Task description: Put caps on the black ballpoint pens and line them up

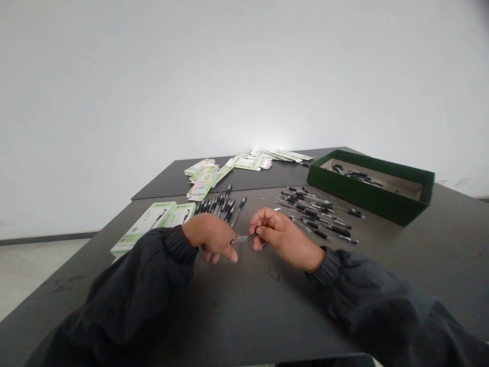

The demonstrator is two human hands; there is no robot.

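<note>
The left hand's [214, 235] fingers clamp a clear cap [240, 239]; the right hand's [281, 235] fingers grip a pen [252, 236], its dark end at the cap, above the surface [252, 306], in from the near edge. Cartons [144, 224] lie toward the left edge, a green box [367, 198] toward the right.

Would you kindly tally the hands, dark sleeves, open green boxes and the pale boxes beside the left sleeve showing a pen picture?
Left hand and right hand: 2 hands
Left sleeve and right sleeve: 2 sleeves
Open green box: 1
Pale boxes beside the left sleeve: 2
Total: 7, leaving out the overlapping pens
</note>
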